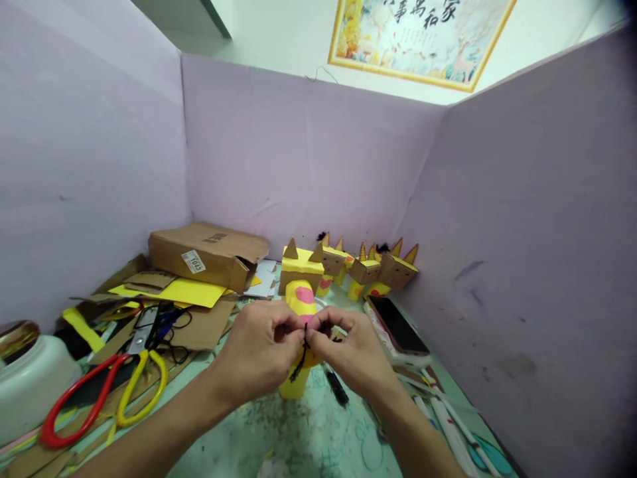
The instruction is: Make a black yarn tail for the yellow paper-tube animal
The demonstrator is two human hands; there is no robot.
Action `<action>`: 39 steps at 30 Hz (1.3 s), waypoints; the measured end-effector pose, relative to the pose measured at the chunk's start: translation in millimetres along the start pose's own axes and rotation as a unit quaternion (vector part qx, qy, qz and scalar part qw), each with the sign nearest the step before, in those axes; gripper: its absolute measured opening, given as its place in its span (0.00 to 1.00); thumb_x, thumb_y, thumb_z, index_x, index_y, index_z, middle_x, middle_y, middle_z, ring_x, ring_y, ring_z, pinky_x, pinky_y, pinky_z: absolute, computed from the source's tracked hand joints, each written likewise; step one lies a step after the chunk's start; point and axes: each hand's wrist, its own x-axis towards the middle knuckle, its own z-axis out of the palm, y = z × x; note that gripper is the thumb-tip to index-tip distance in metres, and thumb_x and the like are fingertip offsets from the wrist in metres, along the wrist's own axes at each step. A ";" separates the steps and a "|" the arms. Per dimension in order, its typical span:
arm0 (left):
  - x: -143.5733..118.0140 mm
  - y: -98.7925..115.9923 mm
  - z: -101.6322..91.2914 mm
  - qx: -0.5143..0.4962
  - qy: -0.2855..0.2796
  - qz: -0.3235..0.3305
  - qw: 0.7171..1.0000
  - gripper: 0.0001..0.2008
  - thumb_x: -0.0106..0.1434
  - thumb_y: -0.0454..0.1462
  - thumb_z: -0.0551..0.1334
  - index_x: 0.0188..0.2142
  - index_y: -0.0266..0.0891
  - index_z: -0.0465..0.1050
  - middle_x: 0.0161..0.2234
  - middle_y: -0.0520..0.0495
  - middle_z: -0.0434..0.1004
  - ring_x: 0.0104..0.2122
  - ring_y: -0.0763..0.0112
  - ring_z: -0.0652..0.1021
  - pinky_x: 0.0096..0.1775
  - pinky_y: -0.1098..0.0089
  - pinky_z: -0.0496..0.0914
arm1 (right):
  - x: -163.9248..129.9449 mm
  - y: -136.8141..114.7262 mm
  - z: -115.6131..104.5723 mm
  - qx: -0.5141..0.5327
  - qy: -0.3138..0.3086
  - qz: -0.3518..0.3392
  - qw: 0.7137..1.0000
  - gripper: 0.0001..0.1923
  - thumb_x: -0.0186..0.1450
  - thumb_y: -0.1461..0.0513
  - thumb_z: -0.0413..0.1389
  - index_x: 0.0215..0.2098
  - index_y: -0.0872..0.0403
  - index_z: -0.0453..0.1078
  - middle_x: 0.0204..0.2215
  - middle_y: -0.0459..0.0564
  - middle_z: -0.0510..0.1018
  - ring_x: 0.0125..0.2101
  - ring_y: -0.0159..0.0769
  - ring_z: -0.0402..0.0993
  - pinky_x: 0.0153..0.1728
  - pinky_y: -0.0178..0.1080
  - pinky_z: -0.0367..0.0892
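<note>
Both hands raised near each other, fingers curled. Left hand: thumb and forefinger pinching a black string. Right hand: the same pinch on the string, tips almost meeting the left's. A dark end hangs below the fingertips, slanting toward the left hand's side.

Yellow toy upright just behind the fingertips, its base showing below and between the hands. Pink spots on the neck, boxy cardboard head, two brown pointed ears. Cannot tell whether the string is joined to it.

Beyond the right hand: a group of similar toys, ears striped. Nearer that hand, to its right, a dark phone; a black pen lies just below its fingers, on the green table.

Left of the left hand: scissors, one handle red, one yellow. Beyond them, yellow paper and a brown box.
</note>
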 end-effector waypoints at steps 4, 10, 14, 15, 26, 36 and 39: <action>0.6 0.2 -1.0 -0.009 0.002 -0.030 1.000 0.08 0.52 0.33 0.55 0.20 0.38 0.69 0.20 0.51 0.70 0.24 0.72 0.69 0.27 0.72 0.61 | 1.5 1.1 -1.6 -0.026 0.015 0.000 1.000 0.04 0.49 0.64 0.52 0.20 0.55 0.69 0.18 0.43 0.70 0.23 0.30 0.64 0.25 0.33 0.60; 2.7 2.0 -5.5 -0.009 0.005 -0.095 0.995 0.07 0.50 0.34 0.56 0.18 0.38 0.68 0.20 0.52 0.71 0.24 0.71 0.70 0.26 0.72 0.61 | 3.3 1.8 -7.1 -0.051 0.011 0.003 0.999 0.05 0.50 0.63 0.53 0.19 0.55 0.69 0.18 0.44 0.71 0.23 0.31 0.65 0.25 0.33 0.60; 2.7 -2.8 -2.7 -0.076 -0.011 -0.080 0.994 0.08 0.53 0.36 0.58 0.23 0.39 0.75 0.24 0.51 0.77 0.28 0.69 0.73 0.32 0.71 0.64 | 3.2 0.6 -6.7 -0.027 -0.002 0.005 1.000 0.05 0.51 0.62 0.54 0.22 0.55 0.71 0.20 0.45 0.73 0.23 0.31 0.66 0.26 0.33 0.62; 2.4 -3.9 -1.5 -0.081 -0.012 -0.068 0.994 0.08 0.53 0.36 0.58 0.23 0.40 0.76 0.25 0.51 0.77 0.29 0.69 0.73 0.32 0.71 0.64 | 2.9 0.4 -6.2 -0.022 -0.002 0.004 1.000 0.05 0.51 0.62 0.55 0.22 0.55 0.72 0.20 0.45 0.73 0.23 0.31 0.66 0.26 0.33 0.62; -1.2 -5.2 2.3 0.049 0.021 0.045 0.998 0.09 0.55 0.33 0.55 0.20 0.36 0.69 0.20 0.49 0.72 0.25 0.69 0.71 0.32 0.68 0.61 | -0.1 0.8 -0.3 0.000 -0.003 -0.018 1.000 0.06 0.50 0.63 0.54 0.22 0.55 0.72 0.20 0.44 0.72 0.23 0.31 0.65 0.26 0.34 0.60; -2.3 -4.4 8.3 0.014 0.026 0.020 0.999 0.10 0.56 0.33 0.54 0.22 0.37 0.70 0.21 0.50 0.72 0.25 0.71 0.70 0.28 0.71 0.60 | 0.7 -2.2 2.2 -0.012 0.038 0.013 0.999 0.05 0.46 0.63 0.52 0.19 0.55 0.70 0.17 0.43 0.69 0.21 0.30 0.61 0.24 0.33 0.57; -2.2 -4.1 8.9 0.029 0.033 0.025 0.999 0.10 0.55 0.33 0.54 0.20 0.37 0.68 0.20 0.51 0.69 0.23 0.72 0.68 0.27 0.71 0.59 | 0.8 -1.2 2.0 -0.015 0.038 0.009 0.999 0.06 0.47 0.62 0.52 0.19 0.55 0.70 0.17 0.43 0.69 0.22 0.30 0.62 0.24 0.34 0.57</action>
